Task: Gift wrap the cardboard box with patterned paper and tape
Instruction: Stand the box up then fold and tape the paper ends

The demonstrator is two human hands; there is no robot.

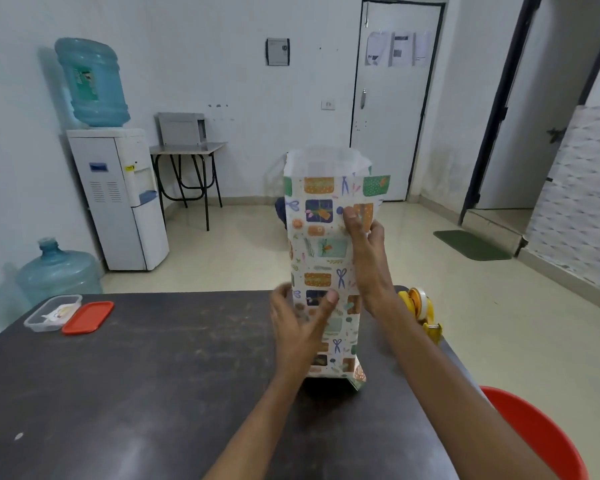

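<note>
At the near right edge sits part of a round red object (pixel 541 434); what it is cannot be told. Two bare forearms reach forward over a dark, scuffed tabletop (pixel 153 375). A tall wrapped box (pixel 321 265) stands upright on end near the tabletop's far edge, covered in patterned paper (pixel 326 192) printed with gifts and scissors; the paper rises past the box as an open sleeve with a white inside. The left hand (pixel 300 318), slightly blurred, grips the lower part of the box, thumb on the front face and fingers curled round the left side. The right hand (pixel 366 233) is higher, pinching the paper's right edge near the top between thumb and fingers. Just right of the box lies a yellow tape dispenser (pixel 421 311). At the far left corner are a clear container (pixel 51 313) and, touching it, a red lid (pixel 88 317). Beyond, a water dispenser (pixel 118 199) stands by the wall, a water bottle (pixel 58 268) on the floor beside it, and a white door (pixel 392 109) farther back.
</note>
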